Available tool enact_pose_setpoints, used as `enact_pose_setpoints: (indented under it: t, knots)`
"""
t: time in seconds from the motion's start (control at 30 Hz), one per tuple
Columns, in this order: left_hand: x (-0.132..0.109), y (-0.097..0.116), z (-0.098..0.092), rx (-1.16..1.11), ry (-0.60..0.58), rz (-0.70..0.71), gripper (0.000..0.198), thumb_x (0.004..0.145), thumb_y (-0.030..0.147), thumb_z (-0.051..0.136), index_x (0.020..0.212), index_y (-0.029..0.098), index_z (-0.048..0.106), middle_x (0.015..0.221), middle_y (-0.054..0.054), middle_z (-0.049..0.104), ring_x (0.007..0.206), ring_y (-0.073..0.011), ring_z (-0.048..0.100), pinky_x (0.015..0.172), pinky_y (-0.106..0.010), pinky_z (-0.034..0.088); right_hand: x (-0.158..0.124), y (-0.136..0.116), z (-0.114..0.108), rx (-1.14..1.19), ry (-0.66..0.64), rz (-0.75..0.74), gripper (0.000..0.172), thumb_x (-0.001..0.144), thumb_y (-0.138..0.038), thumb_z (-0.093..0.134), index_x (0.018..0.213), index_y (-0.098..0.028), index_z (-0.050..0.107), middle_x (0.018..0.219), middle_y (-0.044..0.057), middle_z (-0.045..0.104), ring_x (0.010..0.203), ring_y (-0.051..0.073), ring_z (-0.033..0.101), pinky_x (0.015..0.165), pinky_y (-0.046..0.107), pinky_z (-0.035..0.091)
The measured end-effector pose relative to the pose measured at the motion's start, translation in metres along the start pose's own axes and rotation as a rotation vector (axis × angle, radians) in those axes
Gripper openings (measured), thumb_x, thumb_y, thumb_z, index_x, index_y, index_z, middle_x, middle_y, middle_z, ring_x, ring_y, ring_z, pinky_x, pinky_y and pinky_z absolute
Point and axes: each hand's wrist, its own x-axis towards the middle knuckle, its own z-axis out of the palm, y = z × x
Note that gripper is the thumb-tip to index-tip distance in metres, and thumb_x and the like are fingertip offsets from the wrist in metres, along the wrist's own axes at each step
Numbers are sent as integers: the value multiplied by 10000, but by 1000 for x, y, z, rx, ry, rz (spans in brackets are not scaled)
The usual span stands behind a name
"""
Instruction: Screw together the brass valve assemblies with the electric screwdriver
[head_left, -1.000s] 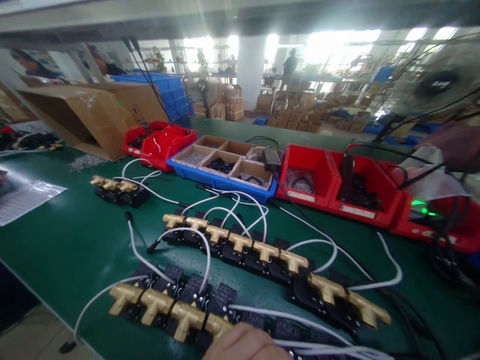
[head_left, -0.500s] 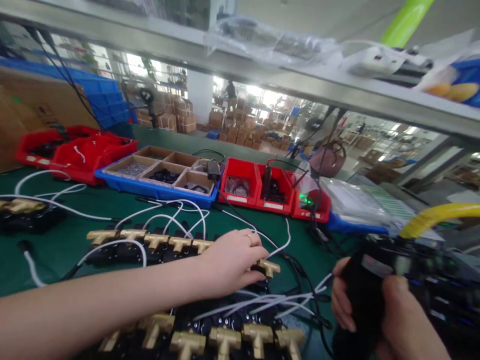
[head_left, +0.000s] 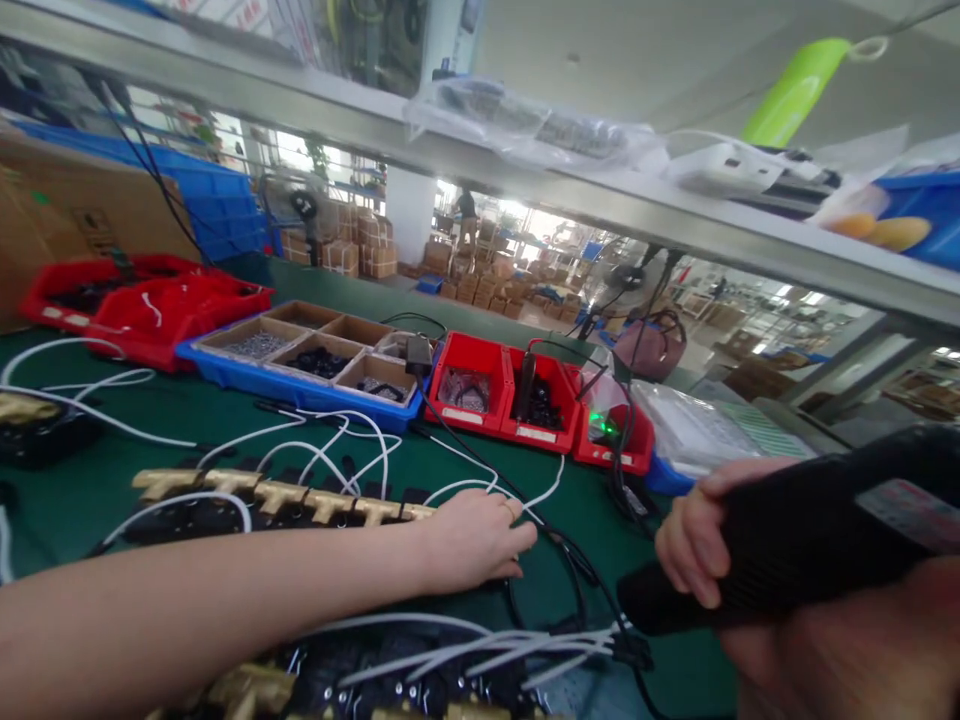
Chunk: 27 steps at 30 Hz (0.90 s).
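My left hand reaches across the green table and rests over the right end of a row of brass T-fittings on black blocks; whether it grips a fitting is hidden. White wires loop over the row. My right hand is closed around a black power tool held low at the right. A second row of brass fittings with white wires lies at the bottom edge.
A blue tray of cardboard compartments and red bins stand at the back of the table. More red bins and a cardboard box are at the left. A metal shelf runs overhead. Black cables cross the table.
The view has swung right and up. My left arm came in and settled on the row's right end. My right hand raised the black tool, now held more level.
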Motion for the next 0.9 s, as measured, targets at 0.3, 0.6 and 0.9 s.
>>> enact_pose_setpoints:
  t: [0.3, 0.6, 0.9]
  knots:
    - [-12, -14, -23, -258, 5, -166, 159, 922, 337, 692, 998, 198, 713, 933, -22, 676, 876, -181, 666, 716, -264, 477, 5, 18, 36, 134, -66, 3, 640, 691, -850, 642, 784, -217, 661, 458, -34, 524, 328, 132, 456, 340, 226, 363]
    - [-9, -9, -22, -460, -75, -273, 66, 860, 245, 748, 917, 214, 758, 888, -23, 664, 867, -200, 636, 715, -263, 448, 7, 50, 51, 227, -28, -48, 689, 599, -838, 726, 763, -171, 661, 429, -36, 540, 282, 126, 438, 287, 200, 335]
    - [-4, -13, -24, -599, -41, -283, 144, 923, 224, 667, 851, 181, 783, 823, -40, 696, 816, -187, 643, 716, -263, 441, 11, 53, 50, 244, 24, -13, 651, 612, -812, 741, 734, -176, 681, 430, -19, 559, 304, 142, 464, 297, 207, 351]
